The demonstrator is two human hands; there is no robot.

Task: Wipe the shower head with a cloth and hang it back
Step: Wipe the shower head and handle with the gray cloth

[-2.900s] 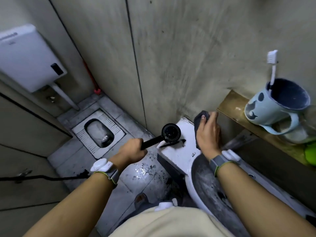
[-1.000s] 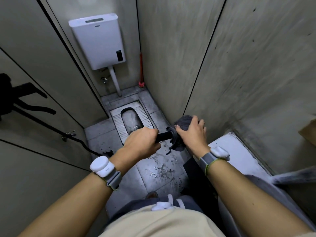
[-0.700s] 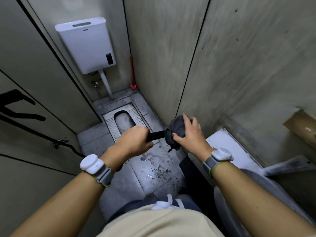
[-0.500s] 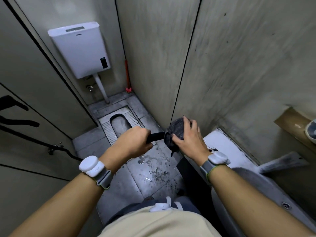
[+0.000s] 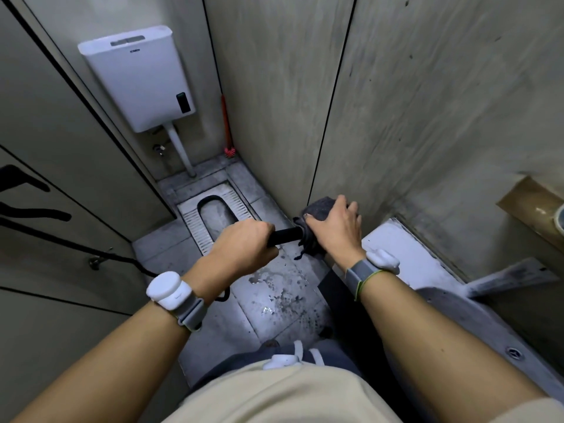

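Observation:
My left hand (image 5: pixel 244 244) is closed around the black handle of the shower head (image 5: pixel 285 235), held level above the floor. Its round head is hidden under a dark grey cloth (image 5: pixel 319 206) that my right hand (image 5: pixel 335 225) presses over it, fingers spread across the top. A strand of the cloth dangles below the head. The black hose (image 5: pixel 128 261) trails from under my left wrist toward the left wall.
A white cistern (image 5: pixel 137 74) hangs on the far wall above a squat toilet (image 5: pixel 215 213). A red brush (image 5: pixel 225 123) stands in the corner. A white basin (image 5: pixel 406 254) sits at my right, with a wooden shelf (image 5: pixel 528 203) beyond it. The wet floor (image 5: pixel 274 297) lies below.
My right hand took the cloth from the basin corner to the shower head and wrapped it over the head. Over the last second the hand shifted on the cloth while the view swung.

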